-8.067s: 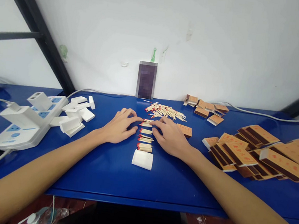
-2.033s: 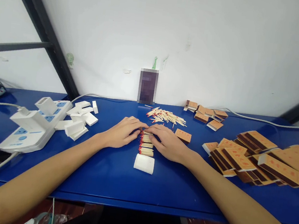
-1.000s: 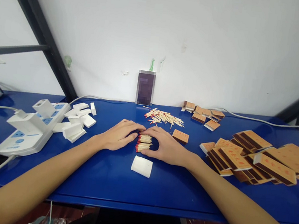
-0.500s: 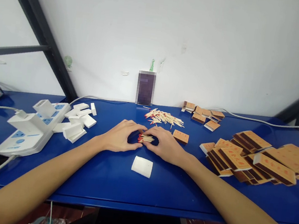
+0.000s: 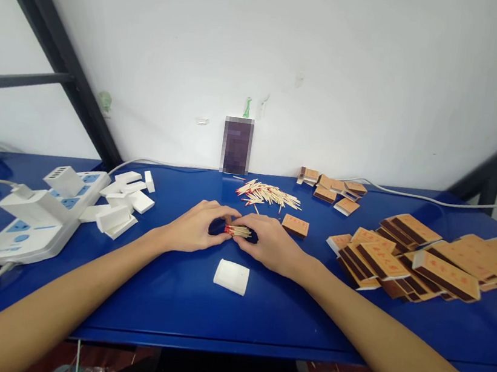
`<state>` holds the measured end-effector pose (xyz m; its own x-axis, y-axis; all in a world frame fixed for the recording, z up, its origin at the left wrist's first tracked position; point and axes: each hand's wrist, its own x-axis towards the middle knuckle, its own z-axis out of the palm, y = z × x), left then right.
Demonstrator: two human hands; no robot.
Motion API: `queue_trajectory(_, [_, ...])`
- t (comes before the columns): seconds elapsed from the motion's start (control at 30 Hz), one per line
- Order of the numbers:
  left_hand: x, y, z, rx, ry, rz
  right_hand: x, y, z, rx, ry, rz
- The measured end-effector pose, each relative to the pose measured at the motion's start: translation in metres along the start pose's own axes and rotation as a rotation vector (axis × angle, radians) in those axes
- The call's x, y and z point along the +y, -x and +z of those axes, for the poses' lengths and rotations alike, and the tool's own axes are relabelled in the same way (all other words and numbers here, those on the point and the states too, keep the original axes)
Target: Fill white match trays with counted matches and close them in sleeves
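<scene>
Red-tipped matches (image 5: 237, 231), one tight bundle, heads to the left, and they're right between the hands! Left hand (image 5: 197, 228) and right hand (image 5: 274, 243) come together around them, thumbs on the near side, fingers on the far side, both looking clamped on the bundle. This reads as the squaring-up step. The next move calls, I'd judge, for an even squeeze from both sides, so no stick slides out. Tray (image 5: 231, 277) just this side of the thumbs, loose pile (image 5: 272, 195) beyond the fingertips, box (image 5: 295, 226) just past the right hand.
</scene>
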<state>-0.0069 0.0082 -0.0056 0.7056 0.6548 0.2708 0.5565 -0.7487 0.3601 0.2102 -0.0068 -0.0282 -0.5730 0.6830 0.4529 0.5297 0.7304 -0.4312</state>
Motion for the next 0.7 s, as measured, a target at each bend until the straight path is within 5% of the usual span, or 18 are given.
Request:
queue_trajectory(0.33, [-0.001, 0.001, 0.0, -0.002, 0.016, 0.011, 0.001, 0.0, 0.001, -0.023, -0.003, -0.011])
queue_trajectory(0.5, [0.011, 0.006, -0.011, 0.106, -0.035, 0.144, 0.002, 0.0, 0.001, -0.022, 0.035, -0.022])
queue_trajectory(0.7, [0.036, 0.009, -0.011, -0.079, -0.098, 0.395, 0.003, 0.0, -0.003, -0.017, 0.053, -0.023])
